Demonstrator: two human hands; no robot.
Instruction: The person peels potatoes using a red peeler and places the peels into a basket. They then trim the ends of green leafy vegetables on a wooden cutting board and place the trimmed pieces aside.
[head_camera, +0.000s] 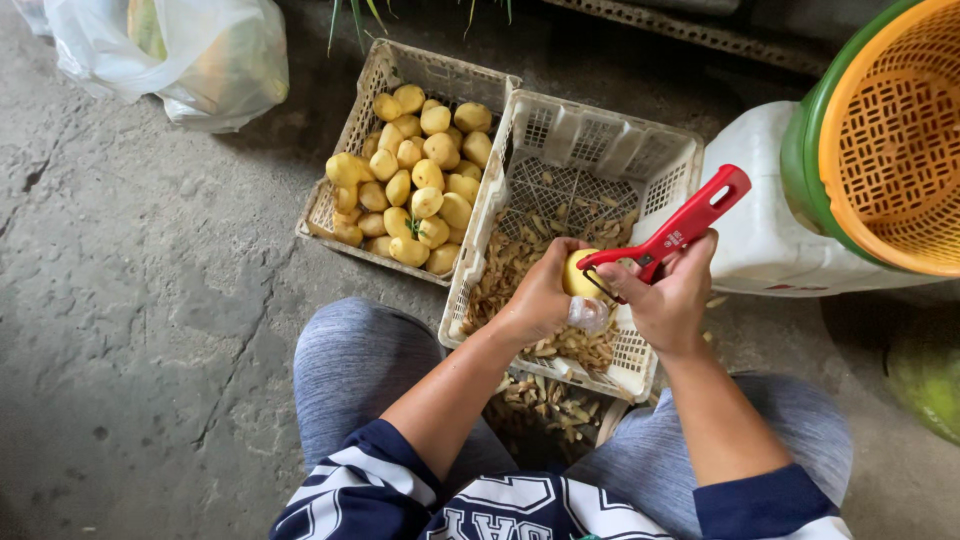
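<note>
Small yellow peeled potato (577, 272) cupped in left hand (540, 298), fingers wrapped round it, over white plastic crate of brown peelings (560, 260). Right hand (668, 300) fist-tight on red plastic-handled peeler (672, 235), blade touching potato. Beige crate of peeled yellow potatoes (412, 165) just beside.

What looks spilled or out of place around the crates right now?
Peels lie on the floor under the near edge of the white crate, outside it, between the person's knees. The rest of the peels sit inside that crate. The left hand holds a potato and the right hand a red peeler above it.
</note>
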